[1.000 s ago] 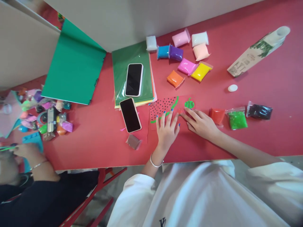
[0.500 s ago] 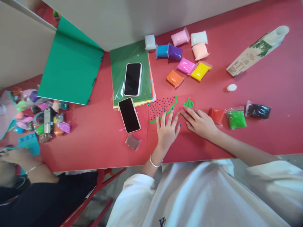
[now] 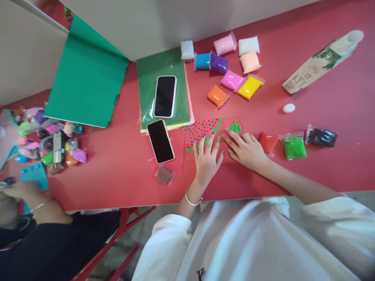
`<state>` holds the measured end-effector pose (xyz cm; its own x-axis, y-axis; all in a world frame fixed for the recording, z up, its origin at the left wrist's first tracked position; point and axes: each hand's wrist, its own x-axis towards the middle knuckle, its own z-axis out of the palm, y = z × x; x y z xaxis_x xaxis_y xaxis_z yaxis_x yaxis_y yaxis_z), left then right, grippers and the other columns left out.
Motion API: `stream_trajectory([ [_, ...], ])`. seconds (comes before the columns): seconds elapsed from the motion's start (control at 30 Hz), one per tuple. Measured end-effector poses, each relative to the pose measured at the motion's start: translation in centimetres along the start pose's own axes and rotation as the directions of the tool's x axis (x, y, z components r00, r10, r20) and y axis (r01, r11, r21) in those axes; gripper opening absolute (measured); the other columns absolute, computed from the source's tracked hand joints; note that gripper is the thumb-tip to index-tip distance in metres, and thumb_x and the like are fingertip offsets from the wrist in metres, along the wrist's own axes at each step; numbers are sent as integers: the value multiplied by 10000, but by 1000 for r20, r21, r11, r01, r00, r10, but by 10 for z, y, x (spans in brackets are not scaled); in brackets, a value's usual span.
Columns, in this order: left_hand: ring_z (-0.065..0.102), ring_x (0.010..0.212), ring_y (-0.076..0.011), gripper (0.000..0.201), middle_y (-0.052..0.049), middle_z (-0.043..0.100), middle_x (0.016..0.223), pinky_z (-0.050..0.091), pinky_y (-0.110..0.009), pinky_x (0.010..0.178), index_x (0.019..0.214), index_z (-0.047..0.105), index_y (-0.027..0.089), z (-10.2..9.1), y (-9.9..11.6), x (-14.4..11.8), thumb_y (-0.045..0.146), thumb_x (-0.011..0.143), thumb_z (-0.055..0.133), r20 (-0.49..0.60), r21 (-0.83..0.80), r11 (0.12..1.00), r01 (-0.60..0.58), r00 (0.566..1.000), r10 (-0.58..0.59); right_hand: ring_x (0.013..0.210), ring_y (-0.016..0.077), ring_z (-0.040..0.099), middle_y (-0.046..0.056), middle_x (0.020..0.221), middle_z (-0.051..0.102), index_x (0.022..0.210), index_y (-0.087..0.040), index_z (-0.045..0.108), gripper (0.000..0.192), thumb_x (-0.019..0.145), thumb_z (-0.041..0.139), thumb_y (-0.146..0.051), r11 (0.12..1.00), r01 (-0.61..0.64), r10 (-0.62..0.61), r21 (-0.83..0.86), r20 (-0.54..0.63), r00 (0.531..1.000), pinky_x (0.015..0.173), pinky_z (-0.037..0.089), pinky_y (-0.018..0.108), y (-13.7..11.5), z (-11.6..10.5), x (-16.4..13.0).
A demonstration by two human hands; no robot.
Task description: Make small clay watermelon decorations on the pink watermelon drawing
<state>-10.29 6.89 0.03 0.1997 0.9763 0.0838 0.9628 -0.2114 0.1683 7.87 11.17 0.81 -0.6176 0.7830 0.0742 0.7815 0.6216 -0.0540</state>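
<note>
Red bench filled most of the frame, w/ a big green sheet standing open at upper left. Right of it, upper centre, a stack of coloured paper in a clear sleeve, a dark phone lying on it & a 2nd phone just below, overlapping the stack's lower edge. At upper right a tall carton lay tilted, its white cap below it. Centre frame: the red card w/ black dots & a green outline lay flat on the bench. Left hand rested flat on the card's lower part, fingers spread, holding nothing. Right hand lay just beside it, to the right, fingers stretched toward a small green clay shape on the card; index tip looked to touch it, grip loose and flat, nothing pinched. Top centre: a cluster of clay packs, white, pink, blue, purple, peach, magenta, yellow, orange. Right of the right hand: red pack, green pack, black pack, in a row. Small grey packet sat below the 2nd phone. Far left: heap of more small packs, and another person's hand w/ a bracelet at the lower left edge.
</note>
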Motion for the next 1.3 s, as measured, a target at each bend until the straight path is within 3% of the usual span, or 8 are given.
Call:
stream_trajectory([
  [0.27, 359, 1357, -301, 550, -48, 434, 1477, 137, -546, 1173, 1444, 371, 249, -2, 1, 0, 434, 929, 428, 0, -9, 1000, 10, 1000, -10, 951, 265, 476, 52, 1515, 370, 1485, -179, 307, 591, 929, 414, -349, 999, -8, 7, 34, 18, 1000, 848, 434, 418, 2, 0, 1],
  [0.53, 345, 1377, -286, 501, -53, 460, 1457, 128, -538, 1181, 1409, 430, 251, 0, 0, 0, 401, 932, 426, 6, -13, 1000, -7, 1000, 7, 975, 282, 486, 71, 1508, 378, 1461, -182, 361, 571, 912, 424, -327, 996, -14, 12, 85, 22, 1000, 848, 438, 444, 1, 0, 3],
  [0.83, 348, 1369, -301, 568, -45, 416, 1488, 138, -557, 1172, 1446, 361, 272, -2, 0, 8, 447, 913, 449, 10, -3, 1000, 2, 1000, -2, 1080, 273, 501, 146, 1492, 373, 1430, -83, 381, 542, 946, 376, -327, 985, -23, 15, 172, 44, 999, 916, 441, 396, 6, -8, -1],
  [1.1, 345, 1378, -298, 522, -34, 431, 1477, 130, -581, 1171, 1442, 368, 272, 1, 2, 6, 407, 940, 409, 9, 12, 1000, -28, 1000, 28, 975, 269, 502, 112, 1512, 360, 1443, -133, 379, 541, 940, 388, -332, 995, -12, 8, 101, 39, 999, 885, 445, 428, 2, -1, -2],
  [1.3, 355, 1375, -289, 584, -64, 432, 1475, 142, -542, 1183, 1470, 309, 209, 0, 4, 2, 434, 939, 397, 12, -5, 1000, 24, 1000, -24, 1049, 275, 501, 121, 1521, 339, 1468, -100, 319, 583, 933, 400, -318, 987, -9, 2, 159, 46, 999, 925, 444, 419, 5, -4, -3],
])
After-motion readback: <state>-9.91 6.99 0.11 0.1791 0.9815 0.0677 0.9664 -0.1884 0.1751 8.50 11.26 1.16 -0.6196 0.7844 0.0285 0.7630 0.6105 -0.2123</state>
